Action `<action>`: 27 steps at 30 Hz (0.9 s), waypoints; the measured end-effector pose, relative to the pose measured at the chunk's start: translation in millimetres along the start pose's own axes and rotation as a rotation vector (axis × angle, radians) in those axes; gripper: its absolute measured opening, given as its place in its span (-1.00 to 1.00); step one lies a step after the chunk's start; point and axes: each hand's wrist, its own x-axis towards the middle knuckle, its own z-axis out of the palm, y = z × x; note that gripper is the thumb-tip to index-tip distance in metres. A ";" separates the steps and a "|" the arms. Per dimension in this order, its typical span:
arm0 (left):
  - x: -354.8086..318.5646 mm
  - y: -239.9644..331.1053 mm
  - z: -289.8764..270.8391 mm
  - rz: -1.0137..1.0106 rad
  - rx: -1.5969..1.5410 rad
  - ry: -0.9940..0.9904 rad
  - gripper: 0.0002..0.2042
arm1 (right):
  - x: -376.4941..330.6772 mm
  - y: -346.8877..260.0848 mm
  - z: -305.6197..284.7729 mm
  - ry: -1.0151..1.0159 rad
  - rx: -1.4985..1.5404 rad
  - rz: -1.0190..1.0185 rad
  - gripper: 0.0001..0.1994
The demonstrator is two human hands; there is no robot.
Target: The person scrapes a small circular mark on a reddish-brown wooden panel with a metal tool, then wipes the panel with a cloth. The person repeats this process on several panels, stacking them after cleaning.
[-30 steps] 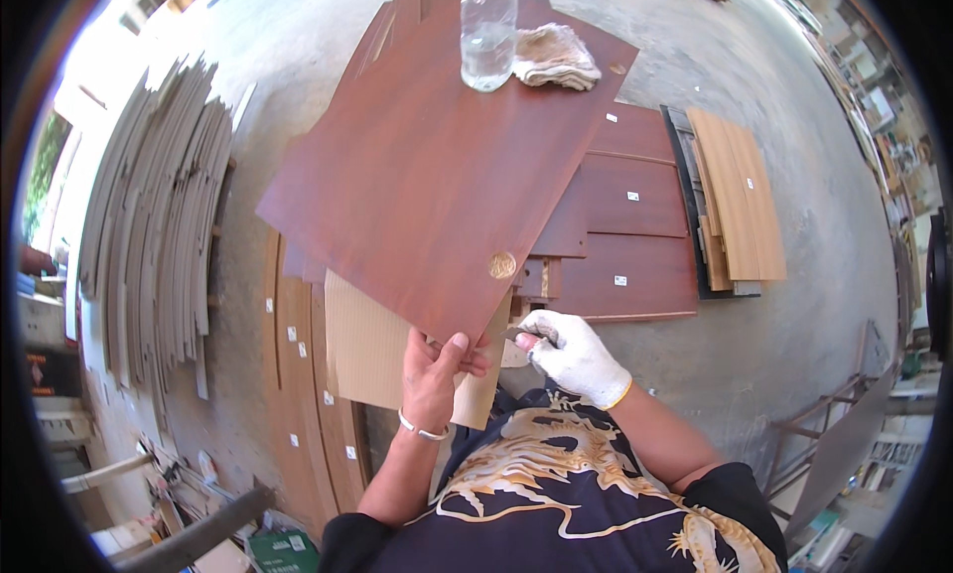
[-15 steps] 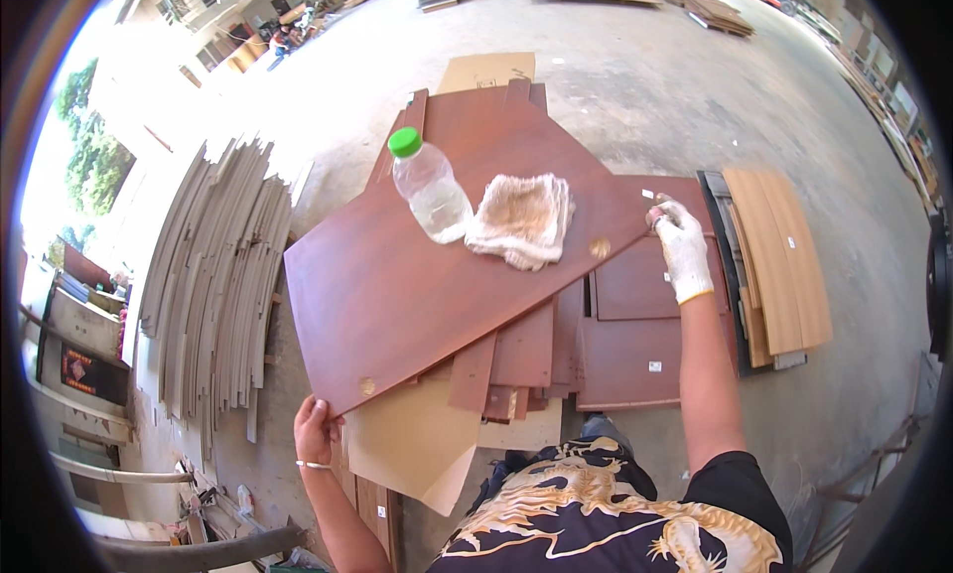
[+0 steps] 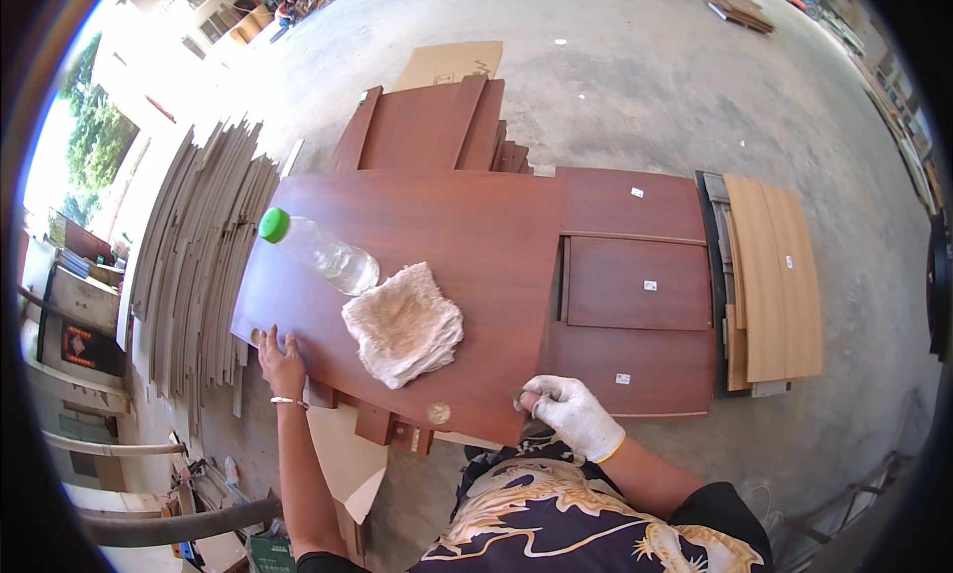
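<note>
2 hands: both rest at the near edge of a large reddish-brown panel (image 3: 417, 275), 1 at each lower corner, which reads as steadying or squaring it.
Left hand (image 3: 281, 359): bare, with a bracelet at the wrist; fingers lie flat on the panel's left corner, released, grasping nothing.
Right hand (image 3: 568, 409): in a white glove; grip clenched at the panel's near right corner, pinching something small that I cannot make out.
Bottle (image 3: 316, 251): clear plastic with a green cap, lying on its side on the panel's left part, cap toward the far left.
Rag (image 3: 404, 323): pale and crumpled, just beside the bottle, near the panel's middle; both look parked within reach of either hand.
Fitting (image 3: 439, 412): 1 small round disc near the panel's front edge, between the hands.
Support: no desk shows; the panel lies on a stack of like boards (image 3: 635, 285).
Room: concrete floor (image 3: 635, 96), pale boards (image 3: 772, 275) at right, grey sheets (image 3: 194, 245) fanned at left, bright daylight beyond.
</note>
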 end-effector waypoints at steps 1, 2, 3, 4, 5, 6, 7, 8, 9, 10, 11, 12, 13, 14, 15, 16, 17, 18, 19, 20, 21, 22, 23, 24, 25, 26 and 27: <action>-14.4 17.1 1.3 0.020 -0.020 -0.031 -0.47 | -1.6 -5.4 -8.1 -0.084 -0.028 0.015 -0.86; -23.7 24.7 1.4 0.018 -0.028 -0.083 -0.46 | 0.8 -16.5 -17.7 -0.032 0.047 0.031 -0.87; -31.9 31.7 2.5 0.009 0.015 -0.082 -0.46 | 6.1 -32.2 -29.8 0.021 0.121 0.049 -0.87; -39.3 40.9 0.7 -0.002 0.058 -0.081 -0.46 | 16.2 -53.6 -46.2 0.103 0.030 -0.036 -0.90; -45.1 49.4 -1.9 -0.012 0.101 -0.081 -0.46 | 30.2 -75.0 -65.4 0.185 -0.101 -0.094 -0.90; -47.2 60.7 -3.4 -0.043 0.124 -0.109 -0.45 | 49.5 -93.3 -86.7 0.231 -0.275 -0.208 -0.89; -48.9 60.0 -0.3 -0.036 0.123 -0.088 -0.45 | 75.3 -106.5 -109.4 0.239 -0.370 -0.328 -0.89; -47.5 56.6 6.4 -0.025 0.122 -0.070 -0.45 | 96.9 -127.2 -124.5 0.240 -0.416 -0.335 -0.87; -46.5 55.5 11.7 -0.011 0.120 -0.048 -0.45 | 118.9 -147.0 -136.5 0.241 -0.461 -0.345 -0.86; -47.6 58.5 16.5 -0.008 0.132 -0.040 -0.45 | 140.7 -162.6 -148.2 0.236 -0.539 -0.339 -0.86; -48.4 59.9 19.3 0.003 0.122 -0.030 -0.45 | 159.8 -175.1 -157.0 0.231 -0.616 -0.331 -0.86; -49.9 58.3 18.5 0.008 0.118 -0.020 -0.45 | 176.0 -186.1 -160.0 0.231 -0.755 -0.296 -0.84; -50.8 58.0 18.2 0.014 0.110 -0.010 -0.45 | 188.4 -196.0 -161.8 0.231 -0.897 -0.262 -0.81; -53.0 58.9 18.8 0.011 0.117 0.002 -0.45 | 197.6 -201.8 -160.7 0.223 -1.095 -0.304 -0.76; -53.8 60.0 19.1 0.015 0.124 0.003 -0.45 | 203.8 -205.9 -158.7 0.212 -1.186 -0.318 -0.76; -54.7 61.0 16.2 0.019 0.137 0.002 -0.45 | 209.1 -207.8 -156.1 0.196 -1.273 -0.331 -0.75; -55.0 62.3 15.3 0.025 0.148 0.002 -0.45 | 213.8 -208.7 -155.0 0.181 -1.359 -0.344 -0.75; -54.7 63.5 17.3 0.033 0.135 0.014 -0.45 | 217.9 -208.6 -155.8 0.175 -1.408 -0.340 -0.75; -56.5 61.3 16.9 0.027 0.135 0.018 -0.45 | 219.2 -207.1 -152.3 0.164 -1.434 -0.368 -0.76; -57.4 60.1 17.3 0.022 0.134 0.022 -0.45 | 218.7 -207.7 -149.6 0.154 -1.459 -0.395 -0.76; -57.0 59.6 18.2 0.019 0.133 0.024 -0.45 | 217.2 -209.0 -146.6 0.145 -1.485 -0.421 -0.77; -58.2 61.3 13.1 0.014 0.135 0.022 -0.44 | 214.4 -208.5 -141.6 0.153 -1.489 -0.412 -0.78; -58.4 59.7 12.8 0.021 0.147 0.022 -0.44 | 209.9 -208.0 -137.6 0.164 -1.498 -0.395 -0.80; -58.1 57.2 13.1 0.030 0.158 0.022 -0.44 | 205.7 -206.1 -134.5 0.175 -1.507 -0.378 -0.82; -55.8 55.3 15.9 0.042 0.162 0.027 -0.44 | 203.6 -203.0 -133.5 0.194 -1.519 -0.367 -0.83; -55.0 53.1 17.9 0.052 0.164 0.034 -0.44 | 201.8 -193.8 -137.1 0.197 -1.554 -0.477 -0.87; -54.9 51.5 21.0 0.053 0.168 0.030 -0.44 | 197.0 -185.9 -136.2 0.194 -1.560 -0.526 -0.87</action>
